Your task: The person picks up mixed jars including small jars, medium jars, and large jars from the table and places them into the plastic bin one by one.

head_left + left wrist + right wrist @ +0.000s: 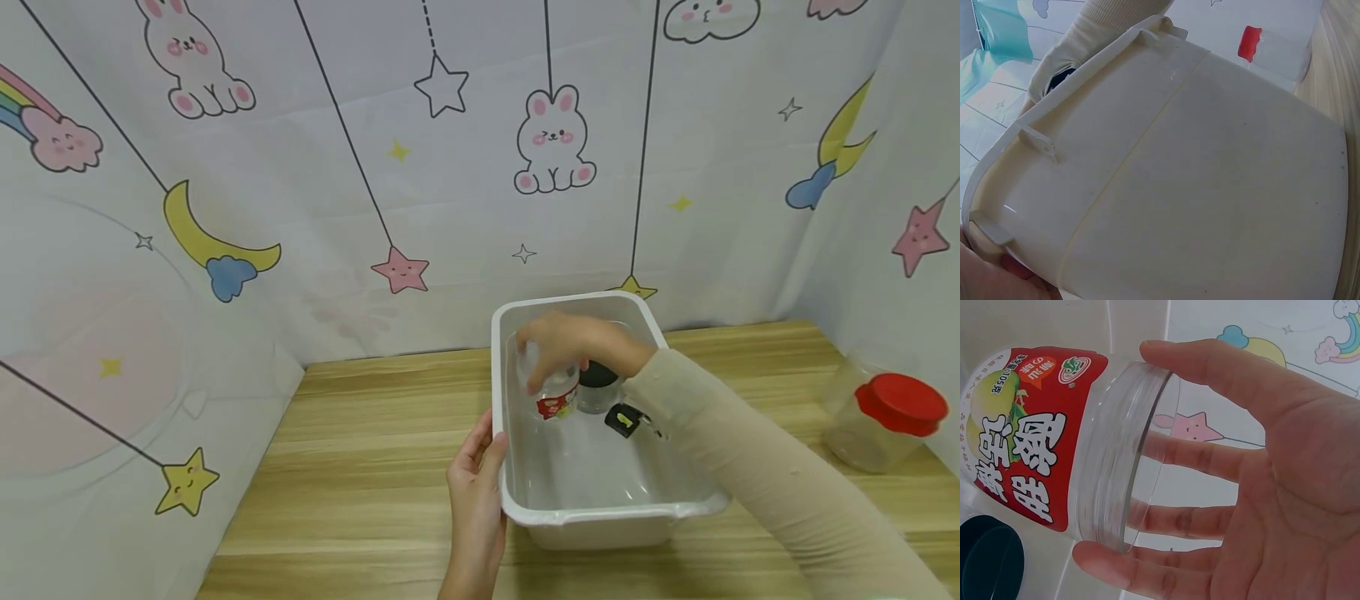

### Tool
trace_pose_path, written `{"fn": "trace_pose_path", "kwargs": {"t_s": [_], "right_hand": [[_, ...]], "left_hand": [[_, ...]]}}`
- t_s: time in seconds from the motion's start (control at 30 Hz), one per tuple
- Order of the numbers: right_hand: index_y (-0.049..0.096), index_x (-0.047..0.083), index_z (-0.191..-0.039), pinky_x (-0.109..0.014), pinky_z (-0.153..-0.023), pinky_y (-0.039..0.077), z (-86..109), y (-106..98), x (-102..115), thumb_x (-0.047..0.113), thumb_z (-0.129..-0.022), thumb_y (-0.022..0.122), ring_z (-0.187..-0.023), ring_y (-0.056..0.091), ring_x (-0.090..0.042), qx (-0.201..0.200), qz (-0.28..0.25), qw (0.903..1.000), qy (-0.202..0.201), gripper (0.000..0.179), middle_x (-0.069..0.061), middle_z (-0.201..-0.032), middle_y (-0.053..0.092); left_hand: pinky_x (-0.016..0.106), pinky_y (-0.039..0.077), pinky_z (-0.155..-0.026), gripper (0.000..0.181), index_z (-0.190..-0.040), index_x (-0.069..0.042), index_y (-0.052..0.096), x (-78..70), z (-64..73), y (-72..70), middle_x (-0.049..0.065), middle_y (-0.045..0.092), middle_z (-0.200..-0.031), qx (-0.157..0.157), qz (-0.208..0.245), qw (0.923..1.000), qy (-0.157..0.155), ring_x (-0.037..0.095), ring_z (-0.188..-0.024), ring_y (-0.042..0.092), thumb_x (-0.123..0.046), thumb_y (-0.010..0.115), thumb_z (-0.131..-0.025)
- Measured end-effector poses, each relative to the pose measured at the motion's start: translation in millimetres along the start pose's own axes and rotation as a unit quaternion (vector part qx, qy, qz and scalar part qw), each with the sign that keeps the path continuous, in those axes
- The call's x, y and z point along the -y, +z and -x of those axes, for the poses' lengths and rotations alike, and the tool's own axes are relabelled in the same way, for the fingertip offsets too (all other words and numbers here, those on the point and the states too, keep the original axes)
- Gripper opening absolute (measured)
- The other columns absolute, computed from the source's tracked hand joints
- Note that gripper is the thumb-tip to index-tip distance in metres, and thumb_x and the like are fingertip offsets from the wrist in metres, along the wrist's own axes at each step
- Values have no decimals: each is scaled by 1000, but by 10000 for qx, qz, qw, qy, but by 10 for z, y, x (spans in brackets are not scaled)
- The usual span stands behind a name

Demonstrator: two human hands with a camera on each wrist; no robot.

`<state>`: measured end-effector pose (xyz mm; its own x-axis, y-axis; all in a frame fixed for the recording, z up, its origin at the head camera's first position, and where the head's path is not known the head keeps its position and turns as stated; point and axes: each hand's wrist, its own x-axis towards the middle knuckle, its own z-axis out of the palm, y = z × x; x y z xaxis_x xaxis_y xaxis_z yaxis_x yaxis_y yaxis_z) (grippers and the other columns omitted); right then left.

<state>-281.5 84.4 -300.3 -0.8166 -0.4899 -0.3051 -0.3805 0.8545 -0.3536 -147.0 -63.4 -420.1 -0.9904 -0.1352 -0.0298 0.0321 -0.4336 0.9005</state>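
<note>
A white plastic basin stands on the wooden table. My left hand holds its left rim, thumb over the edge and fingers against the outer wall. Inside the basin, my right hand grips a clear plastic jar with a red label. The right wrist view shows thumb and fingers spread round the rim of that jar, which has no lid on. Beside it stands another clear jar with a dark lid. A small black object with a yellow-green mark lies on the basin's floor.
To the right on the table stands a clear container with a red lid. A patterned white curtain hangs behind the table and along both sides. The basin's far end is close to the curtain.
</note>
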Motion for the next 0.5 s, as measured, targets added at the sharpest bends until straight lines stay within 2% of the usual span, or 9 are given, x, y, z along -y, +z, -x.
{"fn": "trace_pose_path", "kwargs": {"t_s": [0.5], "right_hand": [[60, 11, -127, -36, -52, 57, -60, 97, -3, 30, -75, 86, -88, 61, -25, -41, 86, 10000, -17, 61, -12, -118, 59]], "left_hand": [[33, 49, -99, 43, -143, 7, 47, 13, -2, -1, 20, 51, -144, 15, 20, 10000, 67, 25, -126, 53, -4, 53, -101]]}}
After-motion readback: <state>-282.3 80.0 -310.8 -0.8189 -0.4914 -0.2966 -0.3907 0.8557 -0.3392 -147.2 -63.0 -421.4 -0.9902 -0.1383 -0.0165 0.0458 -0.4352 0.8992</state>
